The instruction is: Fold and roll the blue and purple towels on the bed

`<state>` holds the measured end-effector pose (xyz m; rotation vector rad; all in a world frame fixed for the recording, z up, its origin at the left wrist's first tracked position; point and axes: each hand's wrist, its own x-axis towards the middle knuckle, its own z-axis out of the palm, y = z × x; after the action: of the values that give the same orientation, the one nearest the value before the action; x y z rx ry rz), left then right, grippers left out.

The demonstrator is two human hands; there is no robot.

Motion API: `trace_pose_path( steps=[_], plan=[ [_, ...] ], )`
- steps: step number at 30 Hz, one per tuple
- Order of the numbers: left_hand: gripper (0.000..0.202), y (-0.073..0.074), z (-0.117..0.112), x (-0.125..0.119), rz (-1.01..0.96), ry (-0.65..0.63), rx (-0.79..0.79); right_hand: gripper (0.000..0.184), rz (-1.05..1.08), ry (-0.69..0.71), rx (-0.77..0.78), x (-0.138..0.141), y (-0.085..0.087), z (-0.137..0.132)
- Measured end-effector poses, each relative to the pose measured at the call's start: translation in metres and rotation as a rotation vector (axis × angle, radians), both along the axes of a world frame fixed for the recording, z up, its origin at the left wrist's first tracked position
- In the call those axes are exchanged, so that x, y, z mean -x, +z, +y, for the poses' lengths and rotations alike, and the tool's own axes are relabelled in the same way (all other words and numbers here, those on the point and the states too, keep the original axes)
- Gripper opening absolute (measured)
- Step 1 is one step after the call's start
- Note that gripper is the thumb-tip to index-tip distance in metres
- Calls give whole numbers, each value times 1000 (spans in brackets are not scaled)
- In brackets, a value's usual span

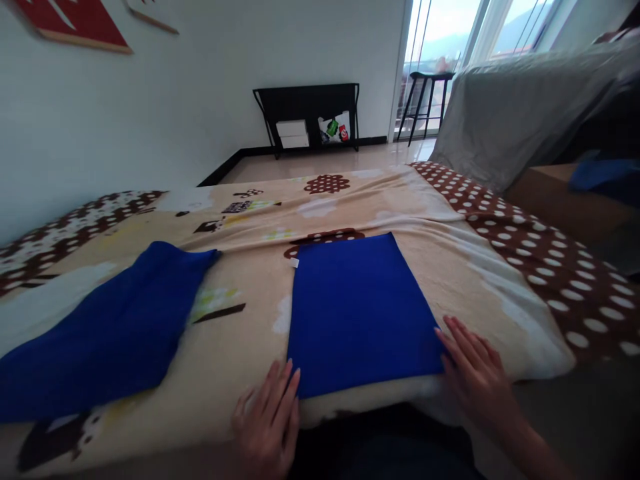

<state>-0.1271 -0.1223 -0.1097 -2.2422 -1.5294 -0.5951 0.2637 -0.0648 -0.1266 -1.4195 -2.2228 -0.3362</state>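
A folded blue cloth (360, 307) lies flat and square on the beige patterned blanket (250, 333) in front of me. My left hand (267, 420) rests open at the cloth's near left corner, fingertips touching its edge. My right hand (475, 373) lies open and flat at the near right corner, fingers just on the cloth's edge. Neither hand holds anything. A small white tag (295, 263) shows at the cloth's far left corner.
A second blue cloth (110, 327) lies loosely spread to the left on the blanket. A brown polka-dot border (540, 253) runs along the right. Beyond are a black rack (307, 117) with boxes, a stool (427, 100) and a grey-covered sofa (520, 107).
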Motion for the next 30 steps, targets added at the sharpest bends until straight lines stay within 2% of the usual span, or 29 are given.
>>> trace_pose_path(
  steps=[2,4,6,9,14,16,18,21,23,25,27,30],
  plan=[
    [55,8,0,-8,-31,-100,13,57,-24,158,0,2,4,-8],
    [45,12,2,-11,-77,-107,42,52,-47,252,6,-1,3,-9],
    [37,13,6,-8,-122,-91,72,46,-18,250,-6,-8,-1,-5],
    [35,15,14,6,-165,-157,89,38,111,239,28,-20,-5,4],
    [31,29,27,31,-256,-259,210,24,354,210,238,-36,2,15],
    [24,30,34,35,-291,-212,251,23,405,174,316,-35,5,19],
    [15,24,40,33,-305,-95,266,22,425,129,311,-28,6,24],
    [13,10,47,20,-276,107,243,19,363,52,166,-12,0,29],
    [15,3,48,10,-242,199,163,20,292,-12,48,-7,-8,31],
    [15,0,46,3,-213,223,53,21,215,-49,-63,-9,-17,29],
    [16,-1,42,4,-201,172,-12,23,137,-12,-123,-20,-24,26],
    [22,2,33,21,-202,110,-5,33,114,53,-56,-38,-28,19]
  ],
)
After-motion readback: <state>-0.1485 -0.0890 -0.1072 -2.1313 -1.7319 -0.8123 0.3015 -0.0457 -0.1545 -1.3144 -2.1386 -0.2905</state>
